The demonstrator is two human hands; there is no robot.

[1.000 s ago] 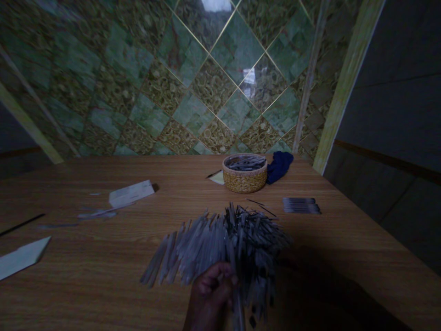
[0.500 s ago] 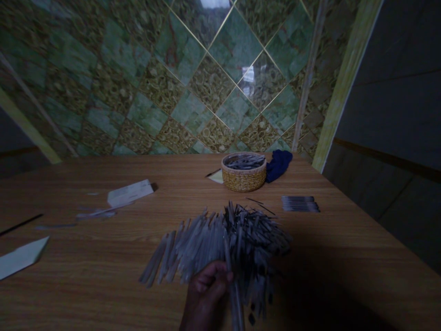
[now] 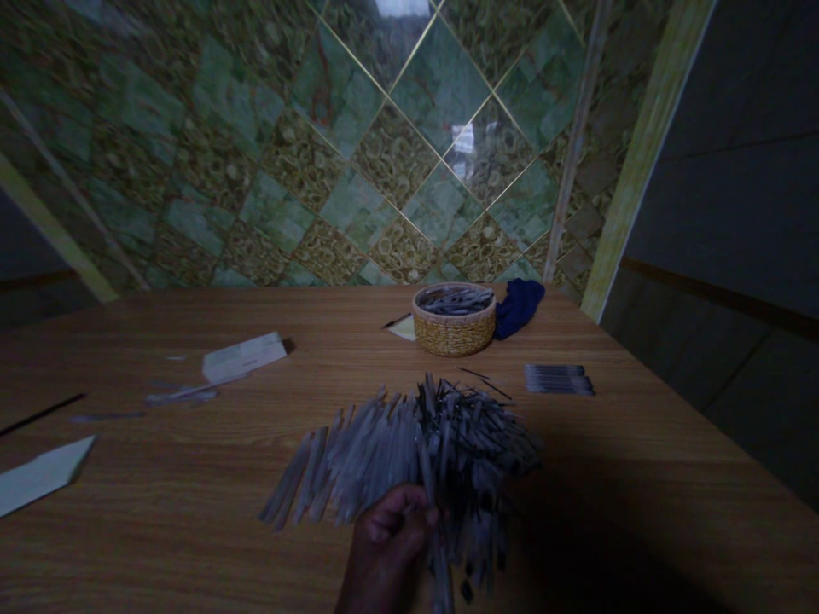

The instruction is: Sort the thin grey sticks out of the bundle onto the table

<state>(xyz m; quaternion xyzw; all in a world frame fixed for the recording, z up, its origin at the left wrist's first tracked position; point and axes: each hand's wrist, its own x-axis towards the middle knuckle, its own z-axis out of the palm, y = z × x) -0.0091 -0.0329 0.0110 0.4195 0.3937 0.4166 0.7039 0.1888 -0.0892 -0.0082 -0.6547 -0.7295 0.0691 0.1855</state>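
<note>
- The left hand (image 3: 387, 546), at the bottom centre of the frame, is nearly closed, its thumb and fingers pinching a slim pale strip (image 3: 426, 465).
- The right hand is out of frame; I cannot tell its state.
- Under and beyond the strip, a loose pile (image 3: 368, 452) of similar pieces, darker toward the right, spreads over the counter (image 3: 192, 546).
- Right of centre, a neat row (image 3: 555, 379) lies apart.
- Above centre, a woven basket (image 3: 454, 336) holds more, beside a blue cloth (image 3: 519, 307).
</note>
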